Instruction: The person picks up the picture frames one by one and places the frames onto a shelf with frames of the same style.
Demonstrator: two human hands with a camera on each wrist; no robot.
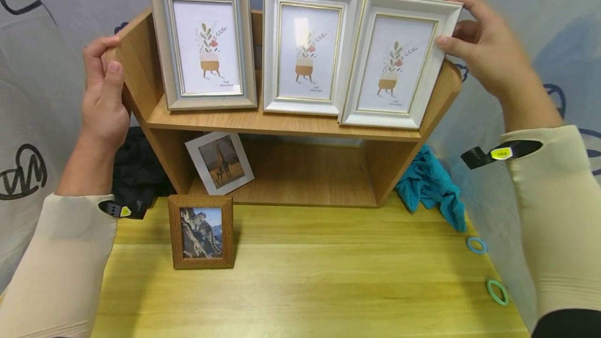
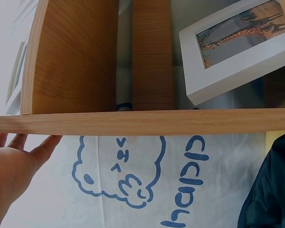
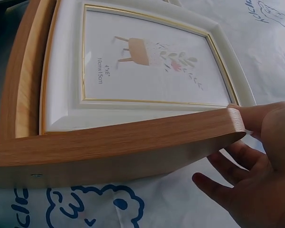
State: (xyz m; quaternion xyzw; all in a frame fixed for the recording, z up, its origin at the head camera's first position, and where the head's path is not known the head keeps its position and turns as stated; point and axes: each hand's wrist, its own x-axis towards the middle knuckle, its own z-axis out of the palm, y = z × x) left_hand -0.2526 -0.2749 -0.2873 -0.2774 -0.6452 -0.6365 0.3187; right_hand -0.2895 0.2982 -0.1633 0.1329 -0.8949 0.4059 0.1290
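A small two-level wooden shelf (image 1: 312, 171) holds three picture frames on its top level. My left hand (image 1: 104, 98) grips the upper edge of its left side panel, thumb in front. My right hand (image 1: 493, 48) pinches the upper right edge of the rightmost white picture frame (image 1: 399, 69), which tilts to the right. That frame touches or slightly overlaps another white frame (image 1: 307, 48); a beige frame (image 1: 206, 46) stands at the left. In the right wrist view, the right thumb meets the frame corner by the side panel (image 3: 133, 145), while the other fingers are behind the panel.
A white-framed giraffe picture (image 1: 220, 163) leans askew in the lower level. On the table (image 1: 319, 270), a brown-framed leopard picture (image 1: 202, 231) stands in front. Teal cloth (image 1: 429, 186), dark cloth (image 1: 138, 166), a blue ring (image 1: 476, 245) and a green ring (image 1: 496, 292) lie around.
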